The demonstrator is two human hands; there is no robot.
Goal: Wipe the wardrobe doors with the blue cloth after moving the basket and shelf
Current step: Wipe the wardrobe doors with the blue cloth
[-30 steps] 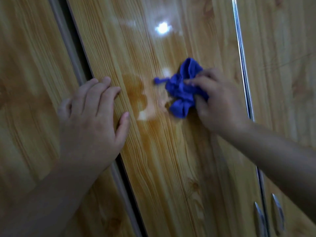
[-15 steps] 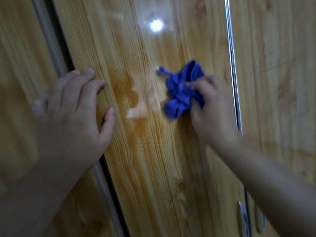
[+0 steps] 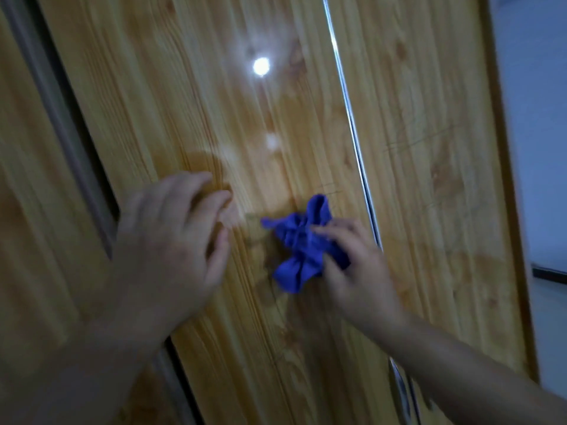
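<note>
A glossy wood-grain wardrobe door (image 3: 214, 102) fills the middle of the head view. My right hand (image 3: 359, 271) presses a bunched blue cloth (image 3: 302, 243) against it, just left of the shiny metal strip (image 3: 352, 124) between two doors. My left hand (image 3: 171, 240) lies flat on the same door, fingers spread, close to the left of the cloth and holding nothing. A second door (image 3: 429, 148) stands to the right of the strip. The picture is blurred by motion.
A dark gap (image 3: 76, 142) runs along the left edge of the wiped door, with another wood panel (image 3: 24, 210) beyond it. Metal handles (image 3: 402, 391) show low on the strip. A pale wall (image 3: 534, 118) lies past the wardrobe's right edge.
The view has shifted up, so both hands sit lower in the frame. My left hand has moved right from the door's edge onto its face, nearer the cloth.
</note>
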